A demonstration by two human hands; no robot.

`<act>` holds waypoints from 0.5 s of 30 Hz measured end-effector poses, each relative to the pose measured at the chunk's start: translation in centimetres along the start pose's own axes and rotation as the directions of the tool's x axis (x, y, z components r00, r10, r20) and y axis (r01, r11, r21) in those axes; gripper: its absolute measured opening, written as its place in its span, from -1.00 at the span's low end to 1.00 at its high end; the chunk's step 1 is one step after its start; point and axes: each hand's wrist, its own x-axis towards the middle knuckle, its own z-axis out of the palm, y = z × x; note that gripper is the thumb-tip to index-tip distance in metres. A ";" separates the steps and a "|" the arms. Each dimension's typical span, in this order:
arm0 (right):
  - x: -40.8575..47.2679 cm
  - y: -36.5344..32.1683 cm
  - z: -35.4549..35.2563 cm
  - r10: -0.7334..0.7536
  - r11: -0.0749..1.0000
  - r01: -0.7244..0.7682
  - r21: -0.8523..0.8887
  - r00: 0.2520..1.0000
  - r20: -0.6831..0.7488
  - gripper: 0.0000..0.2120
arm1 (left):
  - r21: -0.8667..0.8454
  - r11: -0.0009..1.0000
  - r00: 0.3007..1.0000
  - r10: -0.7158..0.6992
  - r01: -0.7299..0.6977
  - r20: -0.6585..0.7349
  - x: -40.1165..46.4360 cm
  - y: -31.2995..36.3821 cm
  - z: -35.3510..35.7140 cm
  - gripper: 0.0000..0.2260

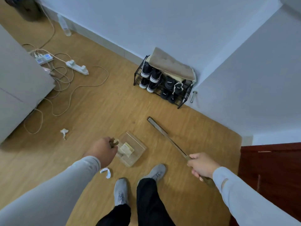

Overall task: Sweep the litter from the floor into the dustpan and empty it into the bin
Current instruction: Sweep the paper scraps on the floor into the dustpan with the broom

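A see-through dustpan lies on the wooden floor in front of my feet, with a pale scrap of litter inside it. My left hand is closed on its brown handle. My right hand grips a long thin broom, which slants up and left to a narrow end on the floor right of the dustpan. A crumpled white tissue lies on the floor to the left. A blue-white wrapper lies beside my left wrist. A dark blurred container, possibly the bin, stands at the far top left.
A black shoe rack with a folded cloth stands against the wall corner. Power strips and looping cables cover the left floor beside grey furniture. A plastic bottle leans at the wall. A red-brown door is at the right.
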 end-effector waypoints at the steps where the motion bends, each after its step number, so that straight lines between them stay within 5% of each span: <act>1: 0.7 -0.8 0.1 -0.010 1.000 0.010 -0.016 1.000 0.005 -0.36 | -0.016 1.000 1.000 -0.020 0.020 -0.006 0.4 -0.1 -0.2 -0.77; 10: 6.0 -9.2 0.8 -0.111 0.972 0.104 -0.212 0.994 -0.024 -0.42 | -0.061 0.993 0.993 -0.105 0.102 -0.055 5.5 0.9 -1.3 -0.76; 15: 8.7 -13.1 2.5 -0.134 0.883 0.105 -0.457 0.990 -0.032 -0.56 | -0.037 0.992 0.992 -0.119 0.117 -0.049 8.0 2.2 -2.3 -0.74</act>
